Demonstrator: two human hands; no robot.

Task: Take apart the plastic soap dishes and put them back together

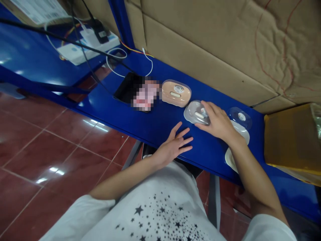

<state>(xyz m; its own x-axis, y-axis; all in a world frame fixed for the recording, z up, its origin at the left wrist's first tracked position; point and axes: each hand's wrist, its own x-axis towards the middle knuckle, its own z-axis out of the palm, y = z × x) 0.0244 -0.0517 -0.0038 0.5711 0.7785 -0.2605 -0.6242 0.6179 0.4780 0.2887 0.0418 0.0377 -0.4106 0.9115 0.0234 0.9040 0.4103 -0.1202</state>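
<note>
My right hand [217,122] rests on top of a grey oval plastic case [194,112] on the blue table [150,120], its fingers curled over the case's right side. My left hand [174,145] lies flat on the table near its front edge, fingers spread, holding nothing. A peach-coloured oval case [176,92] sits just left of the grey one. Behind my right wrist lies a clear lid [240,116], with white oval pieces [242,131] under my forearm.
A dark phone [130,88] with a blurred screen lies left of the peach case, white cables [117,63] behind it. Cardboard [213,50] walls the back. A yellow-brown box [292,137] stands at the right. Red floor tiles [50,144] lie below.
</note>
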